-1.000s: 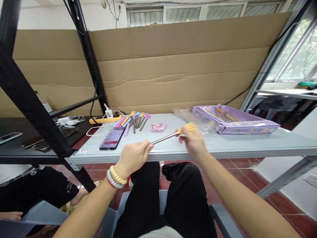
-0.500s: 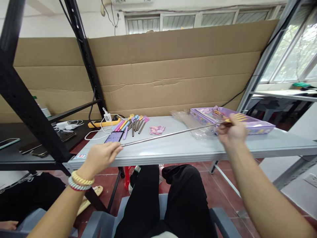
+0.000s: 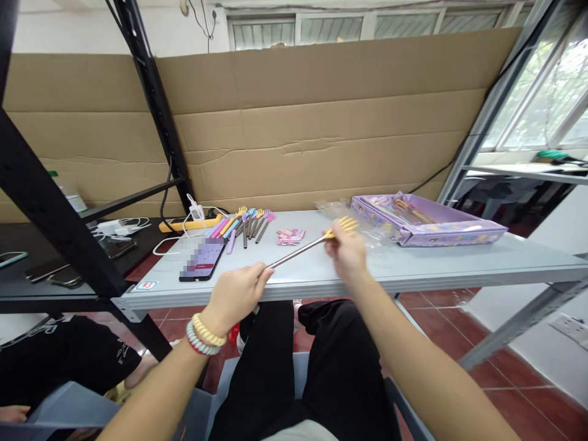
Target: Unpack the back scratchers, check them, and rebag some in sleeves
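I hold a telescopic back scratcher [image 3: 298, 251] with a silver metal rod and a yellow claw head over the grey table [image 3: 413, 269]. My left hand [image 3: 236, 294] is closed around the rod's handle end near the table's front edge. My right hand [image 3: 346, 251] pinches the rod just below the yellow claw. The rod is short, pushed in. Behind it lie several more scratchers [image 3: 245, 223] with coloured handles and heads, and a small pile of pink tags [image 3: 291, 235].
A phone [image 3: 202, 260] lies at the table's left. A purple box [image 3: 427, 223] with more scratchers sits at the right, clear plastic bags [image 3: 342, 211] beside it. A yellow power strip [image 3: 188, 223] and black shelf posts stand left. Another person's legs [image 3: 68, 361] are at lower left.
Half a second ago the rod was pulled out long, my hands far apart. Both hands have now come together and the rod is short again, as it was a second ago.
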